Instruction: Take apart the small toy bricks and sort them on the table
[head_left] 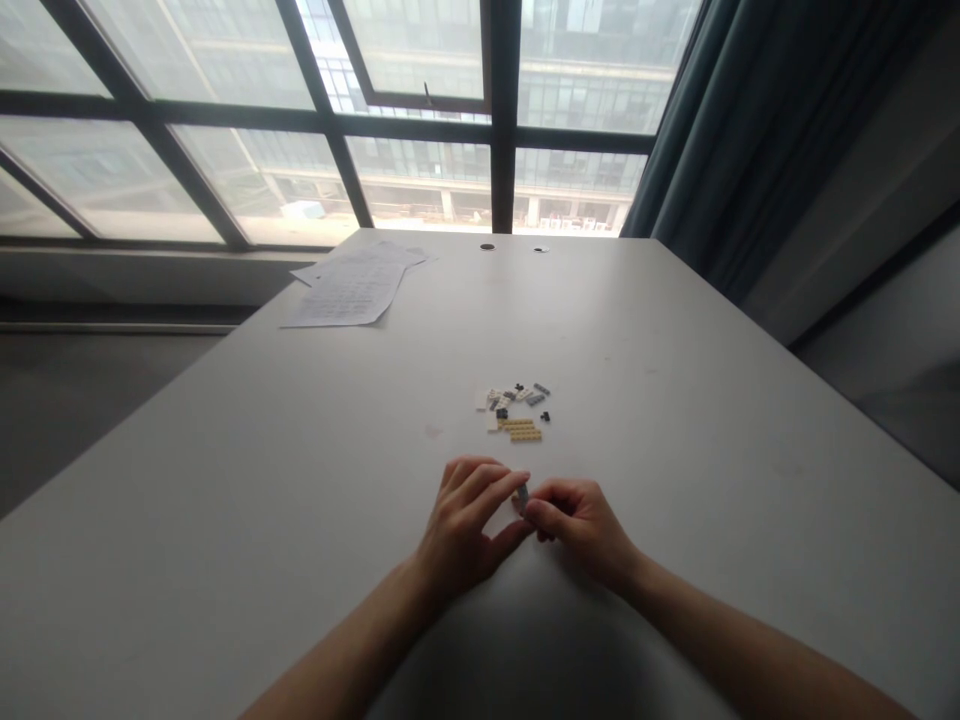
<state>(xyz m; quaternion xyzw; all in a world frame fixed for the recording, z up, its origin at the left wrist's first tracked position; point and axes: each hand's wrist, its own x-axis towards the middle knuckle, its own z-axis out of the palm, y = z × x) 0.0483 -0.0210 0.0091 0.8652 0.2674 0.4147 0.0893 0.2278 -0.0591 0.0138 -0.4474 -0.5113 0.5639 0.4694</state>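
Note:
Just above the white table, my two hands meet around a small light grey building brick (523, 493). My left hand (476, 515) pinches it between the thumb below and the fingertips above. From the other side, my right hand (577, 518) grips the brick with thumb and curled forefinger. Fingers cover part of the brick, so its full shape is hidden. Beyond the hands lies a loose group of pieces: tan plates (525, 435), grey plates (535, 399), white pieces (492, 422) and small black pieces (545, 416).
A long white table (300, 480) stretches away to a window with dark frames. Printed paper sheets (352, 290) lie at its far left. Two round holes, one a dark cable hole (487, 247), sit near the far edge. A dark curtain (720, 130) hangs at the right.

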